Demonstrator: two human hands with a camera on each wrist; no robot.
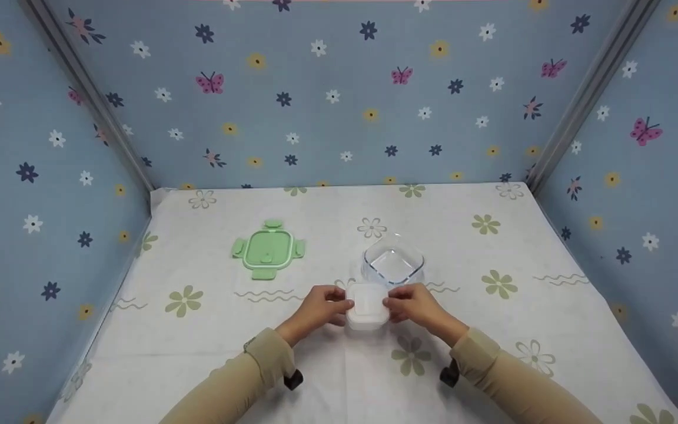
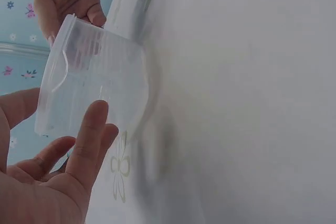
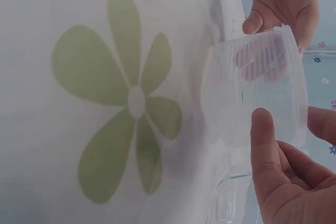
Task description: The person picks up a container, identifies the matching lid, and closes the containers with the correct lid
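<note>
Between my two hands is a small plastic food container [image 1: 367, 307], with translucent sides and a white lid. My left hand [image 1: 320, 307] holds its left side, thumb near the lid edge and fingertips against the wall. On the opposite side, my right hand [image 1: 420, 306] grips it in the same way. Both wrist views show the container [image 2: 97, 72] close over the white cloth, its lid seated on top. Just behind it, a square clear glass container [image 1: 395, 268] stands lidless, partly overlapped by my right fingers.
A green lid [image 1: 268, 249] with several side flaps lies on the cloth at the left, farther back than my hands. White cloth with a flower print covers the table [image 1: 198, 365]. Blue patterned walls [image 1: 339, 118] enclose the back and both sides.
</note>
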